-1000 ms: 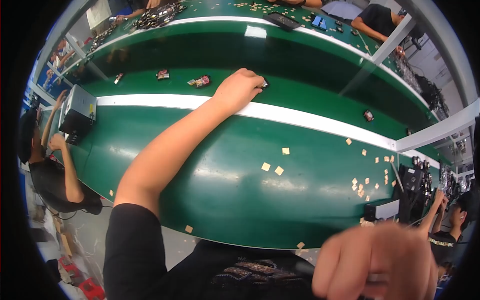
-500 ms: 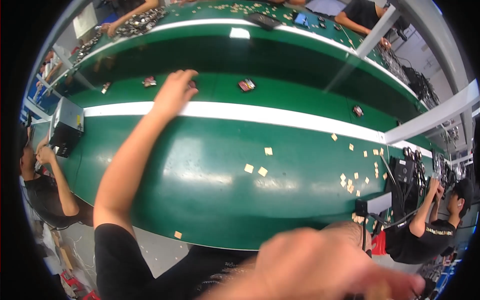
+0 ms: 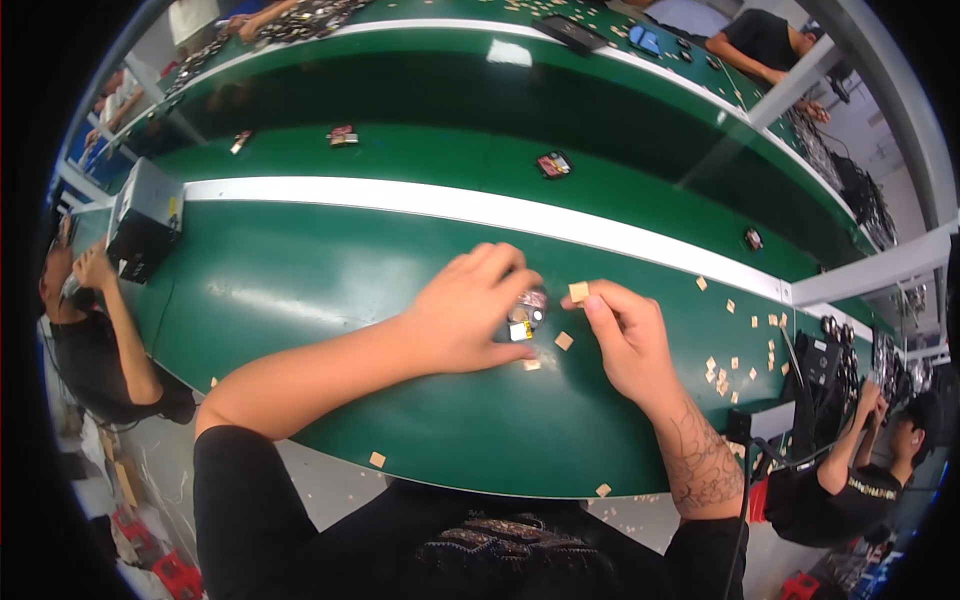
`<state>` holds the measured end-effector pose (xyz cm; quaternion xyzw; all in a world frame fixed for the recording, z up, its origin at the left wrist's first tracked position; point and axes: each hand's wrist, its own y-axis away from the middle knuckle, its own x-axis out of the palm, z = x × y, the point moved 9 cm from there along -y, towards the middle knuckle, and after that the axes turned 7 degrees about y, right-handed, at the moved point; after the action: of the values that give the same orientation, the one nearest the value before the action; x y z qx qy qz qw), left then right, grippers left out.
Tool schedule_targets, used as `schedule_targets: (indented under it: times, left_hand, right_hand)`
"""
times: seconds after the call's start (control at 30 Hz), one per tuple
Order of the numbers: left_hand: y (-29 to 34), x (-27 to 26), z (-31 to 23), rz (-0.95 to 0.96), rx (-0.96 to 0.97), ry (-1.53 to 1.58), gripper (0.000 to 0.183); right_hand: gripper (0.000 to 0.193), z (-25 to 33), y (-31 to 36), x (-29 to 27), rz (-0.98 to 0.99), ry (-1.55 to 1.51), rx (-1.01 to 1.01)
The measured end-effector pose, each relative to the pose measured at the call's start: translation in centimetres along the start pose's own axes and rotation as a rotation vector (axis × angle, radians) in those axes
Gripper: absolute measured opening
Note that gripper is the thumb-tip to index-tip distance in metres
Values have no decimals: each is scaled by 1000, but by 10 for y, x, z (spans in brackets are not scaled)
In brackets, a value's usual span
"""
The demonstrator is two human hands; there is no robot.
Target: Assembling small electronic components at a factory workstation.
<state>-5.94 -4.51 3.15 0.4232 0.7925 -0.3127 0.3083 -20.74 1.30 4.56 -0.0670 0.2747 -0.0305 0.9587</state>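
My left hand [image 3: 468,312] is over the green worktable, its thumb and fingers curled around a small dark electronic part [image 3: 526,318]. That part shows red, silver and a white-and-yellow patch; the hand hides some of it. To its right, my right hand [image 3: 628,345] pinches a small tan square piece [image 3: 579,292] between thumb and index finger. The two hands are close together but apart. Another tan square [image 3: 564,341] lies on the table between them, and one more [image 3: 531,365] sits by my left thumb.
Beyond a white rail [image 3: 480,212] runs a lower green belt carrying several small parts, one [image 3: 553,164] near its middle. Tan squares [image 3: 712,376] are scattered at right, near a grey box [image 3: 765,422] with cables. A metal-cased box [image 3: 146,220] stands at left. People work on both sides.
My left hand has come back from the belt beyond the rail to the table, with the electronic part. My right hand has moved from a blur close by to the table, pinching a tan square.
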Motion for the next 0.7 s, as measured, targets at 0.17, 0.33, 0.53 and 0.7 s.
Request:
schedule_targets:
  times: [0.17,0.33,0.53,0.7]
  left_hand:
    - [1,-8,7,34,43,75,83]
    - [6,-3,12,21,31,98,74]
    - [10,-7,11,-44,-17,158,71]
    - [11,-9,11,-81,17,212,70]
  right_hand:
    - [15,-10,-9,-1,-17,106,-104]
    - [17,20,-1,13,111,318,-142]
    - [18,43,-6,38,220,783,-246]
    - [18,48,-13,54,320,1074,-265]
